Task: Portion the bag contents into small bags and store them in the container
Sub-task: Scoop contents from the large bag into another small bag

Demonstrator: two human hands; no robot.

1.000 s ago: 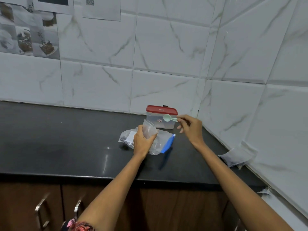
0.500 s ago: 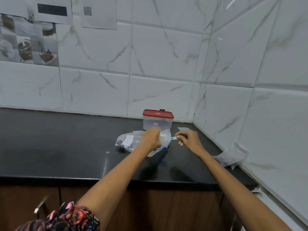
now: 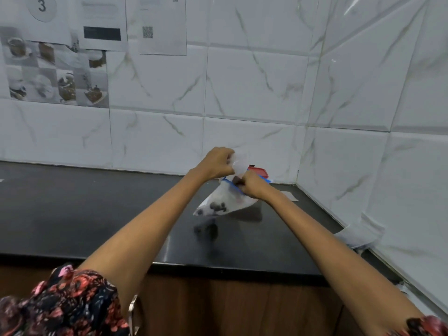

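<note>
Countertop (image 3: 84, 214): black, glossy, flat; it shows a dark reflection under the raised bag. Wall tiles behind are white with grey veining.
Large bag (image 3: 224, 202): clear soft film with a blue zip strip at the mouth. 1.0 s ago it lay slumped on the countertop; it now hangs above it, tilted, with dark contents gathered in the low corner.
Container (image 3: 260, 171): only a sliver of red lid shows behind the hands (body hidden); lid appears on.
Small bag (image 3: 240, 162): thin translucent film, crumpled, raised above the large bag's mouth.
Left hand (image 3: 215, 163): fingers curled, pinching the small bag.
Right hand (image 3: 252, 187): fingers curled on the large bag's blue mouth edge. The pale green spoon it held 0.5 s ago is not visible now.
Task meaning: both bags are lifted together, so a portion transfer looks imminent; nothing appears stored yet.
</note>
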